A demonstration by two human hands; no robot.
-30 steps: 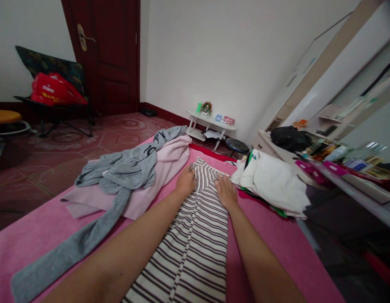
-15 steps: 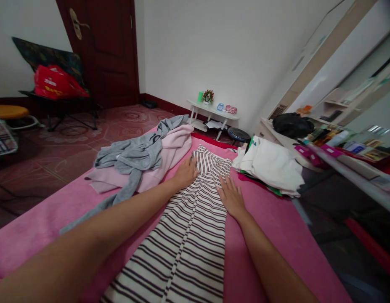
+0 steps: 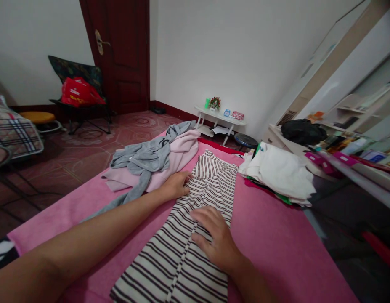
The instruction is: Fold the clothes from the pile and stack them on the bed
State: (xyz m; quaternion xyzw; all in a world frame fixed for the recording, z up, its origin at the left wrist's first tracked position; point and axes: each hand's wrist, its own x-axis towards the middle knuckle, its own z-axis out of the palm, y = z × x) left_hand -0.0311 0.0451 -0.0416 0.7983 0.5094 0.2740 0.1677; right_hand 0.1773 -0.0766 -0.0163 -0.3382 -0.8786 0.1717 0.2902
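Note:
A white garment with dark stripes (image 3: 213, 181) lies folded lengthwise on the pink bed cover (image 3: 270, 235). My left hand (image 3: 176, 185) rests flat on its left edge, fingers stretched out. My right hand (image 3: 215, 237) lies flat on the middle of the striped garment, fingers spread, nearer to me than the left. Neither hand holds anything.
A grey hooded top (image 3: 144, 158) lies over a pale pink garment (image 3: 179, 153) at the left. A pile of white folded clothes (image 3: 279, 172) sits at the right. A cluttered desk (image 3: 355, 164) stands beyond the bed's right edge; a small white table (image 3: 220, 120) is by the wall.
My right hand slid back towards me along the striped garment, from its far right part to its middle. My left hand also drew back a little along the left edge. The camera shifted.

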